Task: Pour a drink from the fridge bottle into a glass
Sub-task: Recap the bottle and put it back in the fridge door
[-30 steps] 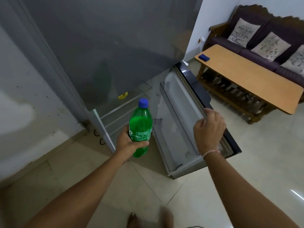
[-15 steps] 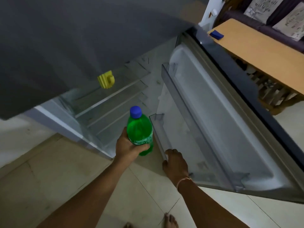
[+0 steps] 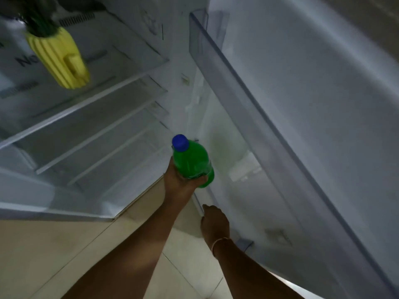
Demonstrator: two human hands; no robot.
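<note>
Beside fridge door (image 3: 302, 104) | left hand (image 3: 181, 182) fingers (image 3: 199, 180) wrap green bottle (image 3: 192, 162)

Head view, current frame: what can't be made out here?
- Green bottle: base and label hidden by the left hand wrapped round it; fill level unclear.
- Right hand: fingers hidden behind its own back, near the door shelf edge; contact uncertain.
- Yellow object: blurred, top hidden by something dark.
- Glass: none in view.

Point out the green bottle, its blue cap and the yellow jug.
green bottle (image 3: 192, 165), head view, on its body.
blue cap (image 3: 180, 142), head view, on its top.
yellow jug (image 3: 58, 59), head view, on its ribbed side.
</note>
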